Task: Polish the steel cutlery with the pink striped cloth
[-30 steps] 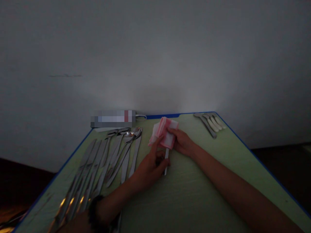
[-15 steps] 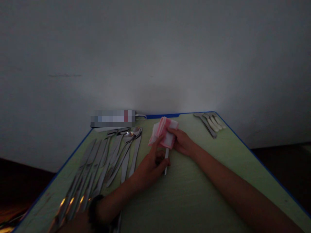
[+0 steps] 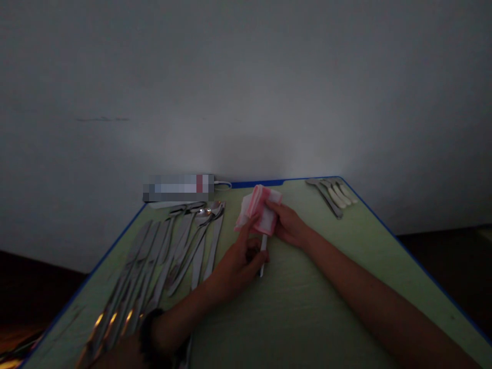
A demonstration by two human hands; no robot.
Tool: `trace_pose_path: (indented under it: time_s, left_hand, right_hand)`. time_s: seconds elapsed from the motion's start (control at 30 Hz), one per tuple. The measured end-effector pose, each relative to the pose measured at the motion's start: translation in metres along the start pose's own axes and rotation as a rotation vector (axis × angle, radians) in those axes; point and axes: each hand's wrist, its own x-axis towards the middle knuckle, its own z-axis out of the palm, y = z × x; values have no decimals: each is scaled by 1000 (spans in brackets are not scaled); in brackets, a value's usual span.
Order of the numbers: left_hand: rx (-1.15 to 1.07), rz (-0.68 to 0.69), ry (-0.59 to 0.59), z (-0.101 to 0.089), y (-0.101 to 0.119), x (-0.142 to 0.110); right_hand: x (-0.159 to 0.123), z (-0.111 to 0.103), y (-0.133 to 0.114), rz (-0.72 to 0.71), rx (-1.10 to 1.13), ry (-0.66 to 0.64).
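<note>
My left hand (image 3: 244, 261) is closed on the pale metal handle of a piece of cutlery (image 3: 264, 243), thumb and fingers pinching it low down. The handle's upper end goes under a folded pink-and-white cloth (image 3: 265, 220), so I cannot tell what kind of cutlery it is. The left index finger reaches up against the cloth's lower edge. My right hand (image 3: 290, 224) grips the cloth from the right side, thumb on top. Both hands are over the middle of the table.
Several table knives (image 3: 140, 243) and spoons (image 3: 203, 218) lie on the left of the green table (image 3: 315, 307). Smaller cutlery with white handles (image 3: 338, 195) rests at the far right beside a longer metal piece (image 3: 330, 200). A blurred box-like object (image 3: 179, 188) with a white cable stands at the back left.
Almost nothing differs. Both hands, the cloth and the cutlery handle stay in nearly the same place, with only a very slight shift of the right thumb.
</note>
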Motion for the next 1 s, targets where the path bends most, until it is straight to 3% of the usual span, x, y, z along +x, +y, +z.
trace_pose_path:
  time_s: [1.0]
  left_hand:
    - [3, 11, -20, 0, -1, 0]
  right_hand:
    - [-1, 3, -1, 9, 9, -6]
